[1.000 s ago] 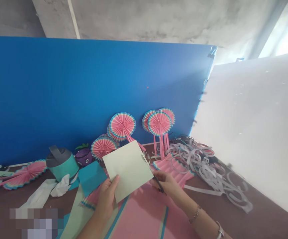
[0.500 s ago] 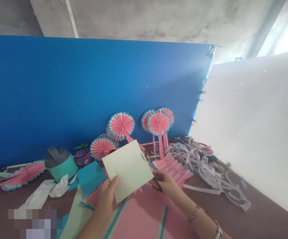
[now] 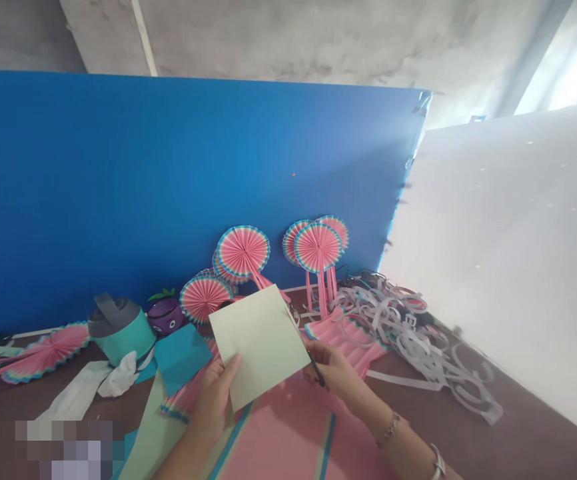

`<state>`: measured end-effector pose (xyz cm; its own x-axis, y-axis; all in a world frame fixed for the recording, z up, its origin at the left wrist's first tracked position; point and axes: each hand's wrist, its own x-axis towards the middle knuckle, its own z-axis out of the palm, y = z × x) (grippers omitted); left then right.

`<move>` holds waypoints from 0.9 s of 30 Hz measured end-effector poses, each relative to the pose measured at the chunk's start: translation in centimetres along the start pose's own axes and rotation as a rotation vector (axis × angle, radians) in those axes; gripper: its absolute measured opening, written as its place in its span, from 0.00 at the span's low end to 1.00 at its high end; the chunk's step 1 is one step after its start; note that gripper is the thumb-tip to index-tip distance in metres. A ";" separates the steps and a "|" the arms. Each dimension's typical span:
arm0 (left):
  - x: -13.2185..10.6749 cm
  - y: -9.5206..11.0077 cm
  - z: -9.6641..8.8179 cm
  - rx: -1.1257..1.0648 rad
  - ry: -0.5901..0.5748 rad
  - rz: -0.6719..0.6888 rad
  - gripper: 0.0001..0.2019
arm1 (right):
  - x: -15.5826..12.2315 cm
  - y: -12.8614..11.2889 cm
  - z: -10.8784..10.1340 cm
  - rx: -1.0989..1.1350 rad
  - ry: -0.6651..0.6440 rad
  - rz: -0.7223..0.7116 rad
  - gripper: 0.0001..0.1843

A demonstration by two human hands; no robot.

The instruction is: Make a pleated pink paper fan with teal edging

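A pale green sheet of paper (image 3: 261,343) is pinched at its lower left edge by my left hand (image 3: 217,393), thumb on top. My right hand (image 3: 332,370) is closed round a pair of scissors (image 3: 317,369). Their dark handle shows at the fingers, and a blade appears along the sheet's right edge. How far the blades are apart I cannot tell. Beneath both hands lies pink paper (image 3: 288,440) with blue and pale strips. A blue paper square (image 3: 181,357) is just left of my left hand, over more pale green paper (image 3: 156,427).
Pink pleated paper fans (image 3: 318,247) lean against the blue panel (image 3: 168,167). White paper strips (image 3: 393,320) lie heaped at the right. A teal and grey container (image 3: 121,327), a purple cup (image 3: 165,315), crumpled tissue (image 3: 121,375) and another pleated fan (image 3: 51,353) lie at the left.
The pale green sheet has shifted slightly right and down, toward the scissors. Both hands keep their holds, with my right hand almost still.
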<state>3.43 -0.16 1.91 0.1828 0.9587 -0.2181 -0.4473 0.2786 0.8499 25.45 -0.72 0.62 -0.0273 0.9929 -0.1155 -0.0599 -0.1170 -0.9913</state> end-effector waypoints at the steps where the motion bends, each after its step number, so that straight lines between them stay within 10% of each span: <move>1: -0.1 0.0 0.1 -0.003 0.000 -0.007 0.26 | 0.0 0.0 0.0 0.005 0.003 0.002 0.12; 27: -0.3 -0.2 0.3 -0.017 -0.069 -0.071 0.24 | 0.2 1.2 -0.7 0.002 0.018 -0.054 0.16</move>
<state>3.71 -0.54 1.95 0.2743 0.9304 -0.2430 -0.4455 0.3469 0.8253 26.03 -0.67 -0.60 -0.0058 0.9980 -0.0626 -0.0632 -0.0628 -0.9960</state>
